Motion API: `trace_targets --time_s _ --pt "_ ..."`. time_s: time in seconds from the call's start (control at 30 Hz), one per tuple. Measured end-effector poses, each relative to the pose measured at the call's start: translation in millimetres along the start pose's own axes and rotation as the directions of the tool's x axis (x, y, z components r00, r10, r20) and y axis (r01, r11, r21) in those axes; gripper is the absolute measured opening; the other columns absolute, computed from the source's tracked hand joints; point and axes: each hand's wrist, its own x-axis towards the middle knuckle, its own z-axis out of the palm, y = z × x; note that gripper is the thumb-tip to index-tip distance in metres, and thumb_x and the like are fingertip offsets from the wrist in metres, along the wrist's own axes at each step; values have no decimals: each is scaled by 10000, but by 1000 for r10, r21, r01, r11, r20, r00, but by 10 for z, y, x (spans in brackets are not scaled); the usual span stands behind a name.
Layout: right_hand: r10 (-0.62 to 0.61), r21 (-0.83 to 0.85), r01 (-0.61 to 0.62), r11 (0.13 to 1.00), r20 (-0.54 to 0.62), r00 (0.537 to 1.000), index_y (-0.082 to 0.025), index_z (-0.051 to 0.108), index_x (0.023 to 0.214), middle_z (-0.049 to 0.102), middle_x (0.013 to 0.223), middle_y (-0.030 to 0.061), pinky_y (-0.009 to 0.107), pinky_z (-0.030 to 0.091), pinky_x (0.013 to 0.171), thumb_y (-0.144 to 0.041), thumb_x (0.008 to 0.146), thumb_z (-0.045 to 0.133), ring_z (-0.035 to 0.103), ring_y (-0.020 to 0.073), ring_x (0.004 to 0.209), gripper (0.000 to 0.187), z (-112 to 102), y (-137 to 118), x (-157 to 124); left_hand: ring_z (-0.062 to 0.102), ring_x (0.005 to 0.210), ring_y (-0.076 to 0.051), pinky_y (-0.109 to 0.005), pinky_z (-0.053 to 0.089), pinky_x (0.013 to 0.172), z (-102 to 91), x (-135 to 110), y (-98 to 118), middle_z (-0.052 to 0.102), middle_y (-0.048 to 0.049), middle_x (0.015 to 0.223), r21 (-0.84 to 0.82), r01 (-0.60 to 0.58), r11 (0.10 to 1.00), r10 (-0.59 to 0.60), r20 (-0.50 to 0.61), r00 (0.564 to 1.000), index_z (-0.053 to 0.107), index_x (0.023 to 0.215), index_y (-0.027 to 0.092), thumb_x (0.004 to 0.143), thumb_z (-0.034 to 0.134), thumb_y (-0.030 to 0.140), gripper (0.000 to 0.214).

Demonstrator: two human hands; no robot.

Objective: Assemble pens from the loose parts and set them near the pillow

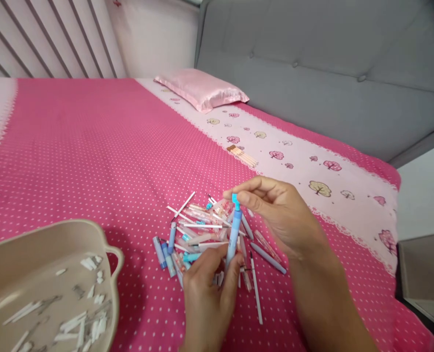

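1. While it stands nearly upright above the pile, the pen (233, 239) shows a pale blue barrel, a darker blue collar and a bright blue end piece (235, 198).
2. Left hand (210, 288): fingers closed round the lower barrel.
3. Right hand (285, 208): thumb and forefinger pinched on the end piece.
4. Beneath, the pile (200, 238) of pen parts is partly hidden by the left hand.
5. Farther out on the bedspread (103, 161): a tub (55, 244) of small white pieces, thin sticks (244, 156), a pillow (202, 89).

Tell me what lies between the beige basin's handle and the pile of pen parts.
Only bare dotted bedspread, partly in shadow, lies between the beige basin's handle and the pile of pen parts; the head view shows it.
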Motion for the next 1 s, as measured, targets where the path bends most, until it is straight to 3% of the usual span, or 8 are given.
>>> trace_targets --time_s 0.23,0.5,1.0 --pt "-40 -44 38 998 -44 998 -214 685 766 709 811 6 305 528 783 -249 741 730 662 151 816 63 -15 -34 -22 555 556 -98 -204 435 547 13 -1 46 667 -4 689 -19 34 999 -34 4 999 694 902 165 832 602 289 169" --pt "-39 -62 36 997 -42 998 -205 685 778 715 815 18 306 537 761 -273 741 733 664 153 802 90 -10 -37 -24 555 558 -105 -214 443 558 15 2 34 662 -5 680 -31 47 998 -47 -1 999 688 884 171 836 593 308 173" --pt "6 -84 1 996 79 997 -186 695 781 713 811 25 297 534 754 -289 756 721 658 148 787 109 -15 -56 -21 550 535 -92 -203 435 548 1 7 41 676 11 665 -29 42 999 -42 -10 999 694 890 177 840 592 298 166"
